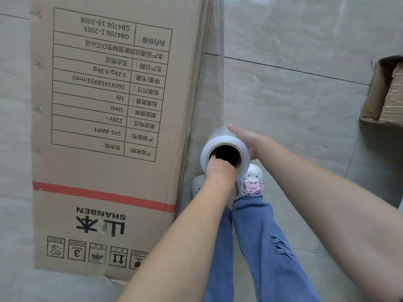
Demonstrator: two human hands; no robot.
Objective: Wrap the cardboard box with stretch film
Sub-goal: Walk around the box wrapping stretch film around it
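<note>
The person's jeans (261, 247) filled the near foreground, with one decorated shoe (253, 178) on the tiled floor (305, 105); both bare forearms reached forward to the roll (220, 149), held upright just beside the box (104, 127); the left hand (220, 165) had its fingers pushed into the roll's core, so their curl could not be told; the right hand (244, 138) lay against the roll's outer side, fingers straight and pressing on the film (214, 73); a clear sheet of that film ran from the roll along the right edge of the box and away up its side; the box stood on the floor, its printed face inverted to the viewer; farther right, well apart, an open carton (386, 92) sat at the frame edge.
</note>
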